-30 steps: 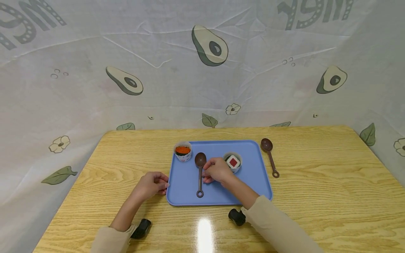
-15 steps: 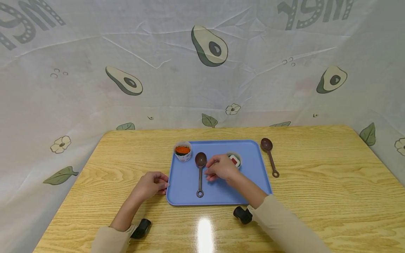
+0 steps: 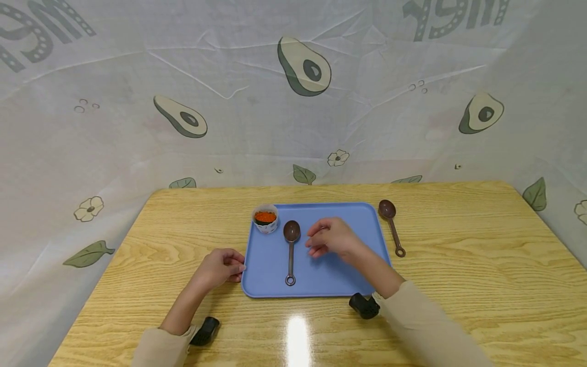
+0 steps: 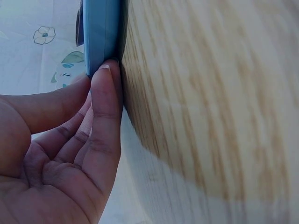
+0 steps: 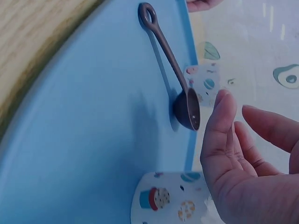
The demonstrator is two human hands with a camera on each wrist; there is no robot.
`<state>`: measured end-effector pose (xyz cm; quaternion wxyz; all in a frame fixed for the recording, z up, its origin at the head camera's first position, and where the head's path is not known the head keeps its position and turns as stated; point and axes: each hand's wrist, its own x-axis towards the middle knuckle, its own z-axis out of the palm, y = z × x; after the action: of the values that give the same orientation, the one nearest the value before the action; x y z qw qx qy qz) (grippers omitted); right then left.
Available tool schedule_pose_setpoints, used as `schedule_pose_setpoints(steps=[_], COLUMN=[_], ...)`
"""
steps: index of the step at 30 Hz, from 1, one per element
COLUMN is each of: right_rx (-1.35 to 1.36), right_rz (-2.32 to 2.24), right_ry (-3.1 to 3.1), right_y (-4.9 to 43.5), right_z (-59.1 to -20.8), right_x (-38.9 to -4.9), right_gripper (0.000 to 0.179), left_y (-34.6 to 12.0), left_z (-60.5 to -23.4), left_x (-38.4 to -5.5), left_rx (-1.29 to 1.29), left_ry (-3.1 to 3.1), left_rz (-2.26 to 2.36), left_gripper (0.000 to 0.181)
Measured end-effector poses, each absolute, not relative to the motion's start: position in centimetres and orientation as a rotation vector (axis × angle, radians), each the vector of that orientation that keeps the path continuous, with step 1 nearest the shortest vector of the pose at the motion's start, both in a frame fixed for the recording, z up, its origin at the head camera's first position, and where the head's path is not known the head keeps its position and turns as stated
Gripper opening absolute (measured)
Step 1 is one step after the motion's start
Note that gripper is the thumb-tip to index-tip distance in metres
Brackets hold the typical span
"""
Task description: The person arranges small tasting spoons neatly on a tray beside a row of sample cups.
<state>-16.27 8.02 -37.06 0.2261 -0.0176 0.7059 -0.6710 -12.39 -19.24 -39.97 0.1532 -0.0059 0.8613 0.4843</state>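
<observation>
My left hand holds the left rim of the blue tray, thumb and fingers pinching its edge in the left wrist view. Over the tray hovers my right hand, fingers loosely bent and holding nothing. A brown spoon lies on the tray to the left of that hand, its round bowl towards the back and its ring-ended handle towards the front. A printed paper cup stands beside the right hand in the right wrist view; in the head view the hand hides it.
In the tray's back left corner stands another paper cup, with an orange-topped sushi piece inside. A second brown spoon lies on the wooden table, just right of the tray. A patterned cloth hangs behind.
My right hand has moved right and slightly back, away from the spoon on the tray, and now covers the red-and-white sushi piece in its cup. The left hand has stayed at the rim.
</observation>
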Motion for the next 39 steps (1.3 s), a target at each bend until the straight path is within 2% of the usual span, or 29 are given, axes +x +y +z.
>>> schedule_pose_setpoints(steps=[19,26,34,39], right_rx=[-0.098,-0.134,-0.083,-0.025], right_rz=[-1.861,-1.868,-1.874,-1.873], right_ry=[1.957,1.962,2.0,2.016], right_y=[11.4,13.2,15.2,16.5], right_z=[-35.7,-35.0,-34.8,-35.0], right_x=[-16.9,-16.9,-17.2,-17.5], right_gripper=[0.017,0.022,0.025,0.02], left_y=[-19.2,-19.3,-19.3,-19.3], left_z=[-39.9,-39.9,-40.0,-40.0], left_x=[-12.5,-12.5,-12.4,-12.4], left_rx=[-0.022,-0.031,-0.021,-0.015], left_ry=[2.438,2.425,2.433,2.434], left_rz=[1.408,1.417,1.415,1.409], left_gripper=[0.01,0.011,0.011,0.01])
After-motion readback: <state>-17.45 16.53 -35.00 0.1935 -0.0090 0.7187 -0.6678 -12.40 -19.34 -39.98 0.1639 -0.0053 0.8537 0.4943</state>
